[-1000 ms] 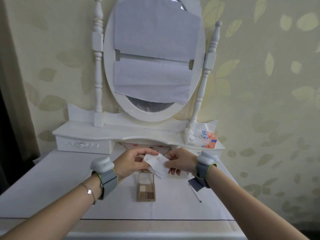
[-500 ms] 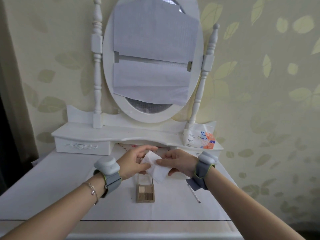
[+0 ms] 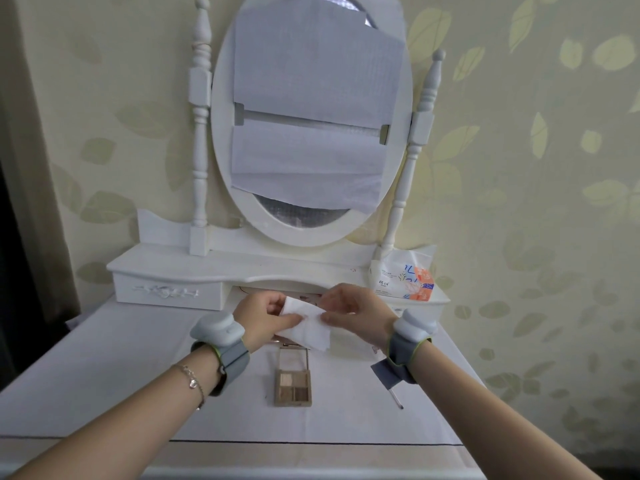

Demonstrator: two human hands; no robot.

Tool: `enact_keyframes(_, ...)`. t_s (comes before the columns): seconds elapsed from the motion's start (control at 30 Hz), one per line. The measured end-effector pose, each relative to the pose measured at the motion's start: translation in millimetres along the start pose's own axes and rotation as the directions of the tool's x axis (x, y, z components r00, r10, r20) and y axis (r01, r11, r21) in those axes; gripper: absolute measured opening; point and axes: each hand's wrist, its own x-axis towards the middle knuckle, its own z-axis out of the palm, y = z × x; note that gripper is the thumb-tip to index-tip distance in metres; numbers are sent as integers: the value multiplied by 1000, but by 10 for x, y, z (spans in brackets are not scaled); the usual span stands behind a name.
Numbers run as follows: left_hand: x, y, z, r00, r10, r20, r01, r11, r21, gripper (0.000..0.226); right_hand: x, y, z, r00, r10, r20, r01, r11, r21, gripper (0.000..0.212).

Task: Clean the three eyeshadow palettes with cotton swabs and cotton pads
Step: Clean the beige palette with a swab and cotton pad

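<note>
An open eyeshadow palette (image 3: 293, 378) with brown and beige pans lies on the white table, its lid standing open at the far side. Above and just behind it, both hands hold a white cotton pad (image 3: 307, 325) in the air. My left hand (image 3: 263, 318) pinches the pad's left side between thumb and fingers. My right hand (image 3: 356, 315) pinches its right edge. A thin stick, possibly a cotton swab (image 3: 396, 398), lies on the table under my right wrist. Part of another palette (image 3: 283, 340) peeks out below my left hand.
A white vanity with an oval mirror (image 3: 311, 133) covered by paper stands at the back. Its shelf (image 3: 214, 268) has a small drawer at the left. A packet of cotton pads (image 3: 403, 278) sits on the shelf's right end. The table edge (image 3: 311, 445) runs near me.
The pad has been turned and spread between both hands, now hanging lower over the palette's lid. Both hands stayed close together above the palette.
</note>
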Motion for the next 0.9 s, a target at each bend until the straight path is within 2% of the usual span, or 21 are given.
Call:
enact_keyframes(0.1,3,28,-4,997,-73,-22,69,987,-143,12,-69,5,-43,993,-70,94,71,997,-6,20)
enact_keyframes(0.2,0,44,-9,988,-149,40,154,944,-293,14,-107,14,-2,983,-58,175,67,997,-48,23)
enact_keyframes(0.37,-1,5,-34,977,-198,85,214,930,-299,20,-111,-33,76,987,-76,141,85,995,-57,38)
enact_keyframes(0.47,20,-19,-49,967,-239,83,253,910,-329,16,-114,-38,88,975,-142,173,175,965,-193,47)
enact_keyframes(0.57,26,-15,-45,957,-278,87,291,899,-326,9,-113,-19,115,952,-267,151,304,892,-335,37)
enact_keyframes(0.67,23,-13,-35,953,-287,94,302,900,-313,11,-104,1,144,935,-340,98,353,882,-311,22)
enact_keyframes(0.9,22,-10,-56,961,-264,82,276,923,-268,20,-88,-42,162,962,-265,68,273,913,-303,12)
